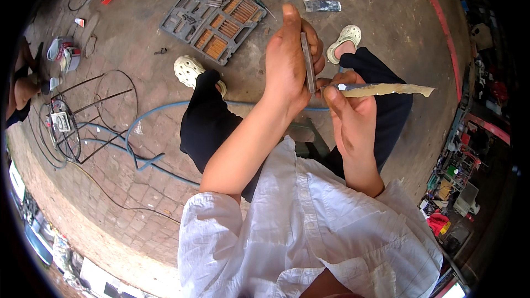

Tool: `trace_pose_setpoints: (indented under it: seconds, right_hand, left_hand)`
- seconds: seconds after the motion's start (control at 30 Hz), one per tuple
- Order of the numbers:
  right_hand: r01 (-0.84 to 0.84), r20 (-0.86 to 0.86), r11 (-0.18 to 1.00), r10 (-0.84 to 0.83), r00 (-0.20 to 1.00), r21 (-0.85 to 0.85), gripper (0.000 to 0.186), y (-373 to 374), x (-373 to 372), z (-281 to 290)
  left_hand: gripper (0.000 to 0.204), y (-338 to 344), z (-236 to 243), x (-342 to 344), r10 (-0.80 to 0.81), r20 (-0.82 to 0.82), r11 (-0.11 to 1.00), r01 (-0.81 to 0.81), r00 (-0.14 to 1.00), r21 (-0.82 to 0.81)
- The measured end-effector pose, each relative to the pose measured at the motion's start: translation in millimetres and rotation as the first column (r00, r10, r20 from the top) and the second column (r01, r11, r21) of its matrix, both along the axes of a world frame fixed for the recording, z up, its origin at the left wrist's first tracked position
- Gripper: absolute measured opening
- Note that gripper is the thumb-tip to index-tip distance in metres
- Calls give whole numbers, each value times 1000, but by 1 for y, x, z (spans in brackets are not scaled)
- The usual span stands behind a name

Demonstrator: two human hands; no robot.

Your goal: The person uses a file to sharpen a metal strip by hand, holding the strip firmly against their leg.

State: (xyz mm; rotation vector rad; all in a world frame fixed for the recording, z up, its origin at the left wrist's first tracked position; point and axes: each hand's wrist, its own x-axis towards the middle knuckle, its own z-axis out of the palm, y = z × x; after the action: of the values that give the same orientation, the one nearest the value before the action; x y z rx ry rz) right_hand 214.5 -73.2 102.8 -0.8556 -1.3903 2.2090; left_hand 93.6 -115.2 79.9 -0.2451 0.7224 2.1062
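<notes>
My left hand is raised in front of me, thumb up, with its fingers curled round the far side of a flat grey metal bar. The bar is seen nearly edge-on. Close to its lower end, my right hand pinches a torn strip of sandpaper between thumb and fingers. The strip's pale, ragged length sticks out to the right, and its left end is hidden by the thumb. My right fingertips are near the bar; I cannot tell whether they touch it.
An opened grey tool case with rows of bits lies ahead, a screwdriver beside it. Further right is a dark flat block. A blue hose and a wire frame lie left, near another person's leg. Clutter lines the right.
</notes>
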Motion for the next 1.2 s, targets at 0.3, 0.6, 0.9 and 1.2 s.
trace_pose_setpoints:
  seconds: [0.3,0.6,0.9,1.2]
  right_hand:
    - [27,18,1000,-27,999,5,14,-11,-9,2]
    - [62,21,998,-61,998,-26,16,-14,-9,1]
    - [47,2,987,-48,999,155,16,-16,-8,-8]
    - [43,52,945,-63,997,324,14,-20,-15,-14]
  left_hand:
    - [59,-2,-2,-1,18,-17,1000,-19,1000,-15]
    - [61,-6,0,-2,-3,-28,1000,3,1000,-9]
    - [59,-5,1,-1,60,14,997,-60,998,43]
    - [56,-4,-1,-1,90,-24,996,-90,996,-1]
